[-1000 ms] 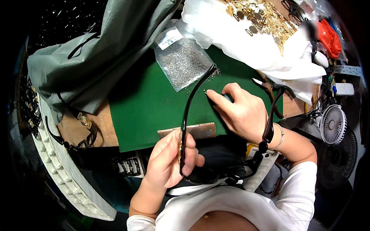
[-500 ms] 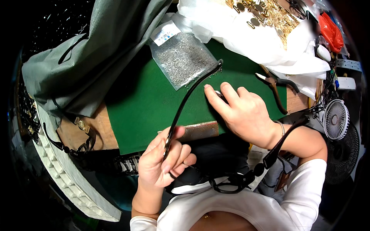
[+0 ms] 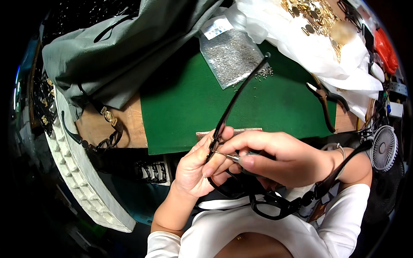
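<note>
Off the mat (image 3: 185,112) to the near-side glasses (image 3: 233,102) came my right hand (image 3: 279,159).
My left hand (image 3: 195,172) pinched them, seemingly for steadiness; the right closed round a screwdriver (image 3: 232,158), tip at their side.

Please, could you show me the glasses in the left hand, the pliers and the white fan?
Glasses (image 3: 241,90), head view: temple arm.
Pliers (image 3: 325,109), head view: brown handle.
White fan (image 3: 383,148), head view: hub.

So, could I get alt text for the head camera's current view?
A person's left hand holds black glasses while the right hand points a thin metal-tipped tool at them. Beyond, on a green mat, lies a bag of tiny metal pieces.
</note>
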`<state>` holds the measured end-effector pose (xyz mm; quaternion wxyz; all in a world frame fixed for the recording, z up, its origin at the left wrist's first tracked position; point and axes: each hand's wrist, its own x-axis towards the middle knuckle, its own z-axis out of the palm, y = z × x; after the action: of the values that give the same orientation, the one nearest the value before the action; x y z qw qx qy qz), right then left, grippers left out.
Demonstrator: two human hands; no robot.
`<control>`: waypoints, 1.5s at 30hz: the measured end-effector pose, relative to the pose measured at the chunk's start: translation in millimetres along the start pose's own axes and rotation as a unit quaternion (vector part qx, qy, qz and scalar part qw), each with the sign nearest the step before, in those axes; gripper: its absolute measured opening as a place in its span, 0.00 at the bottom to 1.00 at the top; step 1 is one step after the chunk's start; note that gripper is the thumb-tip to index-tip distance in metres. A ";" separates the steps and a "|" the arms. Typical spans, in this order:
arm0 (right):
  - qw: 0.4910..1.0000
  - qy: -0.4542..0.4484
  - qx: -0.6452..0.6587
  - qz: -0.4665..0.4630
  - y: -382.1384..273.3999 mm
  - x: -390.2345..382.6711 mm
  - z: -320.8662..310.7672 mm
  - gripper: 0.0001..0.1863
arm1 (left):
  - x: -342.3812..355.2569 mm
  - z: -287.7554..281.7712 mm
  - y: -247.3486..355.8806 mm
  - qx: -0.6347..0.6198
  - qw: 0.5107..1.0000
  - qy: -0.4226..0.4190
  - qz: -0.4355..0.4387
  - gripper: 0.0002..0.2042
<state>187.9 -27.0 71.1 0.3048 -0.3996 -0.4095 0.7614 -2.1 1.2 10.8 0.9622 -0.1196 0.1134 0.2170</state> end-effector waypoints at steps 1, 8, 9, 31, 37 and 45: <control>0.999 0.005 0.029 0.037 -4.3 0.2 0.1 0.12 | 1.1 0.2 -2.7 -0.008 1.000 -0.009 0.012 0.19; 0.964 0.008 0.203 0.170 -2.5 -5.2 -2.5 0.15 | 3.2 -0.8 -8.2 0.038 0.999 -0.029 0.018 0.19; 0.948 0.014 0.247 0.202 -2.4 -5.8 -2.1 0.17 | 2.7 -2.6 -7.5 0.051 0.998 -0.036 0.015 0.19; 0.911 0.265 -0.314 -0.033 42.6 -12.9 -44.6 0.16 | -3.7 9.4 52.4 0.248 0.916 0.165 0.270 0.14; 0.907 0.286 -0.308 0.017 34.1 -28.5 -51.5 0.13 | 0.8 35.0 8.3 0.889 0.147 0.245 0.358 0.21; 0.786 0.332 -0.518 -0.063 -6.5 -32.1 -77.4 0.10 | -11.3 34.2 5.7 0.806 0.452 0.031 0.381 0.18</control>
<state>271.2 -19.8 61.5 0.2171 -0.6988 -0.6400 0.2343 -8.8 11.3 45.2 0.4454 0.7574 0.3020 0.3699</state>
